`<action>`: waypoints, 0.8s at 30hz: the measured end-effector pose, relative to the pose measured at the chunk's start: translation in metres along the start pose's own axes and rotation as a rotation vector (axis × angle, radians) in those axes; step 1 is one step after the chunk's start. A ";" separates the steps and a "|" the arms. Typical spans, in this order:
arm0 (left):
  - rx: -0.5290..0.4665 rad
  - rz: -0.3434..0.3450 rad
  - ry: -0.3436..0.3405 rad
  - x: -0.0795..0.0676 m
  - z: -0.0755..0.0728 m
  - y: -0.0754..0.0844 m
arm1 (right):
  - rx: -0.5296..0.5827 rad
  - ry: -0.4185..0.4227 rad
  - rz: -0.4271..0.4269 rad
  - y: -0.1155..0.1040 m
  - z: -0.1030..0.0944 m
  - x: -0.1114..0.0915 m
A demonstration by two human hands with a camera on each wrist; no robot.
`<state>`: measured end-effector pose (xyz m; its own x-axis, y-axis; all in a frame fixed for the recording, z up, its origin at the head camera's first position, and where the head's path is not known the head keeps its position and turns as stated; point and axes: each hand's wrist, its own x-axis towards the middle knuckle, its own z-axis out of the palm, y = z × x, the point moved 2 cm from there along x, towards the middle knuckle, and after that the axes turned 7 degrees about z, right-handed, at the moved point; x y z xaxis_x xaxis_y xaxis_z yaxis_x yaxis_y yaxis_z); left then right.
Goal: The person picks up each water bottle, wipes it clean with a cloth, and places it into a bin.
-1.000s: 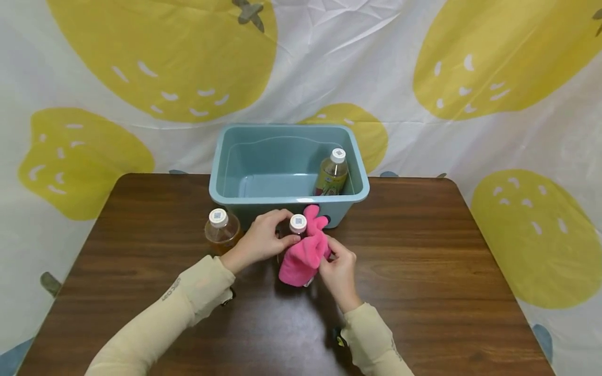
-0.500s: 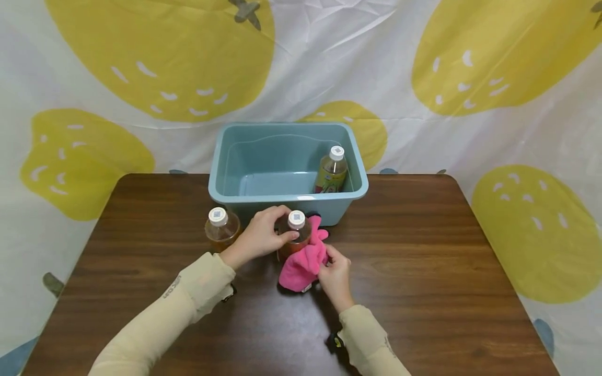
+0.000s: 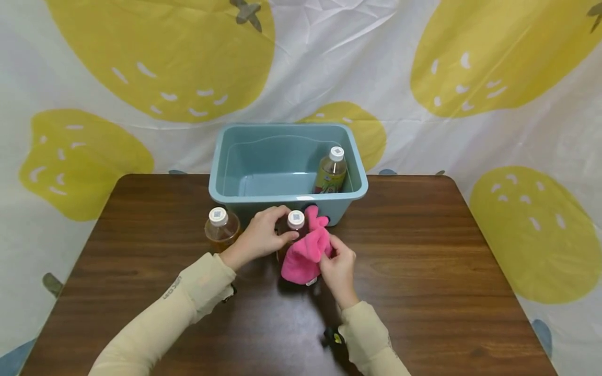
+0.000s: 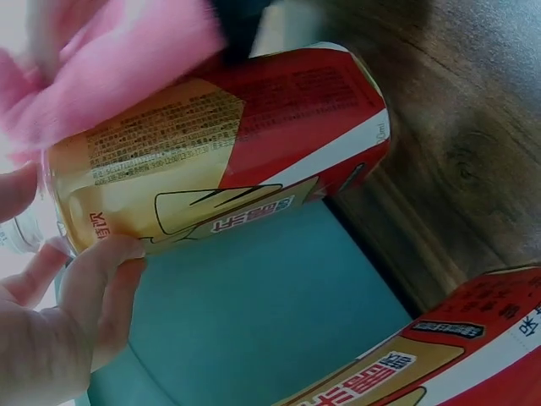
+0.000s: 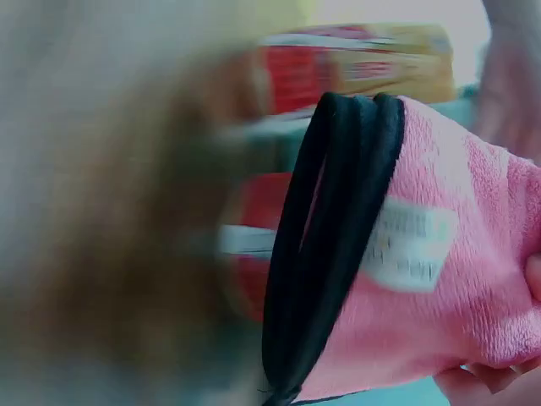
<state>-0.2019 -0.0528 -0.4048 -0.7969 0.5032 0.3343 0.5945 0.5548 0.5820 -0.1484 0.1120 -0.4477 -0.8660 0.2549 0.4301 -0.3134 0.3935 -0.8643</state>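
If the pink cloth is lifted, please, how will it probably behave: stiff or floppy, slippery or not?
The pink cloth is likely floppy, since it bunches in soft folds at the right hand. It is probably not slippery, as its surface looks fuzzy. Its dark edging may be a little stiffer, since it forms smooth curves.

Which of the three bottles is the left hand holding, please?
The middle bottle, partly hidden by the pink cloth; the left bottle stands on the table, and the green-labelled bottle is inside the tub.
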 end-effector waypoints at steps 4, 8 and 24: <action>0.001 -0.001 -0.001 0.001 -0.002 0.000 | -0.002 -0.038 -0.042 -0.010 0.001 0.014; 0.002 -0.007 -0.015 0.002 -0.002 0.000 | -0.042 -0.054 -0.072 -0.014 0.001 0.016; -0.018 0.007 0.013 0.002 0.000 -0.001 | -0.082 0.051 -0.135 0.013 0.004 -0.011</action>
<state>-0.2037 -0.0528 -0.4045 -0.7939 0.4988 0.3479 0.5984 0.5390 0.5927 -0.1449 0.1108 -0.4645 -0.7965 0.2390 0.5554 -0.3907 0.4975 -0.7745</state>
